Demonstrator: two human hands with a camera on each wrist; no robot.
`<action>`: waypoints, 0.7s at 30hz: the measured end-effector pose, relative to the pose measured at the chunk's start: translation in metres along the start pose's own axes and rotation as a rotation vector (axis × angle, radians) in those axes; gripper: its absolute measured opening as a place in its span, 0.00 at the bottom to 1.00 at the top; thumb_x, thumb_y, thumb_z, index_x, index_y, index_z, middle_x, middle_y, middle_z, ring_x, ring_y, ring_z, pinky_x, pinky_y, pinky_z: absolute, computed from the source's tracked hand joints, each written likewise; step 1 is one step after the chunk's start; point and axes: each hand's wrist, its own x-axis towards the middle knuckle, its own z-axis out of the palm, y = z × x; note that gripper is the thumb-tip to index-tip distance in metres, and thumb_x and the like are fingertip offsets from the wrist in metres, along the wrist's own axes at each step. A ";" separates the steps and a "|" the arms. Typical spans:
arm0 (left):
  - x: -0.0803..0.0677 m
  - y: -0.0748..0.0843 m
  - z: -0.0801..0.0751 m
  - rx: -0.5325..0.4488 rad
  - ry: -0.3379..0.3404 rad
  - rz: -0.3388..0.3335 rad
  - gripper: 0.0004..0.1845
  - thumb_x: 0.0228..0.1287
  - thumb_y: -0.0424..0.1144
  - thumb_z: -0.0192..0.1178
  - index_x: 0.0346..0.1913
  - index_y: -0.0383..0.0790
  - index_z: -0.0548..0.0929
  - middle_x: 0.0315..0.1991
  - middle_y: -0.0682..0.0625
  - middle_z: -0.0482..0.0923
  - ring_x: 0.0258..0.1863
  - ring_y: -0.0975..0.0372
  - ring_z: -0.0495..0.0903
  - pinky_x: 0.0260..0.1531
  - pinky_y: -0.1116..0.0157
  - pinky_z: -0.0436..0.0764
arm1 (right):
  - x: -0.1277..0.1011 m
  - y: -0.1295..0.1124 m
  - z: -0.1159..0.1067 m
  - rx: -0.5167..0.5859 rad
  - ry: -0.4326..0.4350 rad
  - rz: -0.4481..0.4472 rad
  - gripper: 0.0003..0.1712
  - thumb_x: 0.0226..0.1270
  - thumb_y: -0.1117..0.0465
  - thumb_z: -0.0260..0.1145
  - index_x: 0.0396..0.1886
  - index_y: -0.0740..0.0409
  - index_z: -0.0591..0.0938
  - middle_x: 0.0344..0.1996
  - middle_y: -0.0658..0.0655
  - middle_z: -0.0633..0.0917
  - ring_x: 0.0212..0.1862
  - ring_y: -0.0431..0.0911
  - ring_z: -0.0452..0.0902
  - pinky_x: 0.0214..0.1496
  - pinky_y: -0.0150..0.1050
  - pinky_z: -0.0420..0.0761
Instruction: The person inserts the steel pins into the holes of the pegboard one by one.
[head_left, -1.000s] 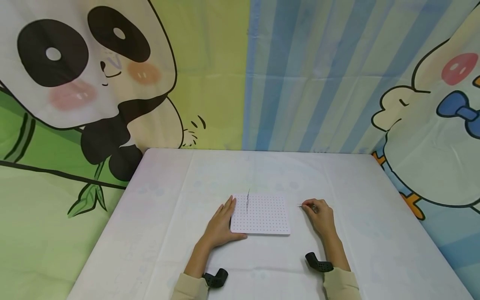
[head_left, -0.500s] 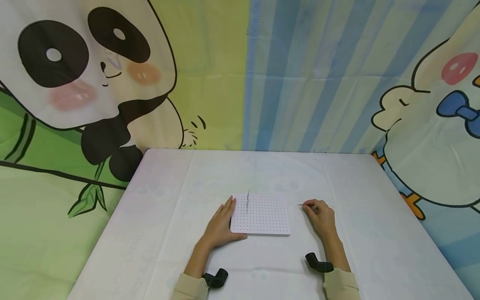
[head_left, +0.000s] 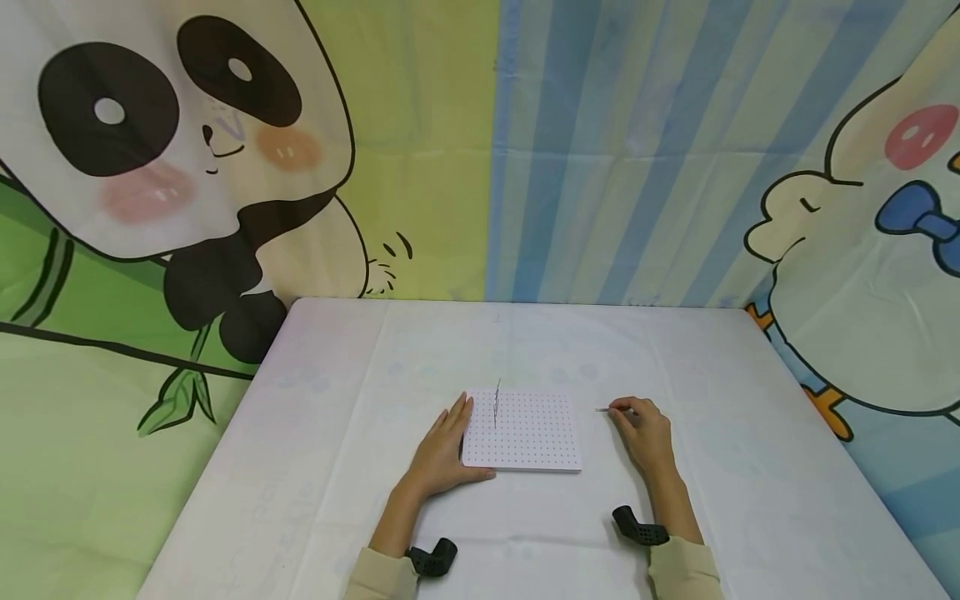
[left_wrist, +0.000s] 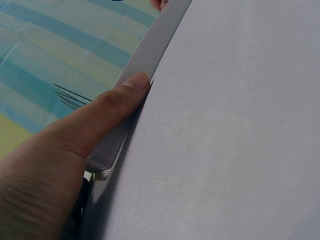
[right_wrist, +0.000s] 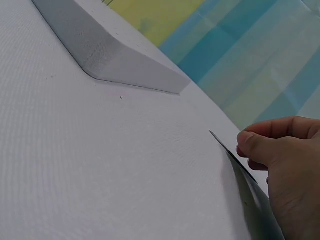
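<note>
A white board (head_left: 525,437) with rows of small holes lies on the table. Along its left side, several thin metal pins (head_left: 496,404) stand upright in a row; the left wrist view shows these pins (left_wrist: 70,97) rising past the board's edge. My left hand (head_left: 442,454) rests against the board's near left corner, fingers straight along the left side and thumb (left_wrist: 117,102) pressing the front edge. To the right of the board, my right hand (head_left: 645,433) pinches a thin dark pin (right_wrist: 225,146) between thumb and index finger. That pin points left toward the board, close above the cloth.
A white cloth covers the table (head_left: 360,375). Behind it hangs a printed curtain (head_left: 600,150) with a panda and blue stripes. Black camera mounts (head_left: 433,557) sit on both wrists.
My right hand shifts very slightly to the right, and the pin turns a little between its fingertips. The left hand and the board stay in place.
</note>
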 end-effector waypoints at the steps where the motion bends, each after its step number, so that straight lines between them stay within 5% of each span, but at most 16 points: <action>1: 0.000 0.000 0.000 0.001 -0.003 -0.002 0.66 0.35 0.68 0.68 0.72 0.35 0.48 0.72 0.44 0.45 0.70 0.58 0.48 0.69 0.62 0.47 | 0.000 0.000 0.000 0.001 -0.002 0.003 0.06 0.51 0.67 0.71 0.30 0.58 0.83 0.29 0.55 0.83 0.36 0.52 0.78 0.39 0.50 0.78; 21: 0.001 0.001 -0.001 0.007 -0.010 -0.008 0.66 0.35 0.67 0.69 0.72 0.34 0.48 0.72 0.44 0.45 0.70 0.59 0.46 0.69 0.62 0.46 | -0.002 0.000 0.001 -0.028 -0.039 0.030 0.06 0.52 0.66 0.71 0.31 0.57 0.83 0.29 0.55 0.84 0.37 0.53 0.79 0.40 0.50 0.78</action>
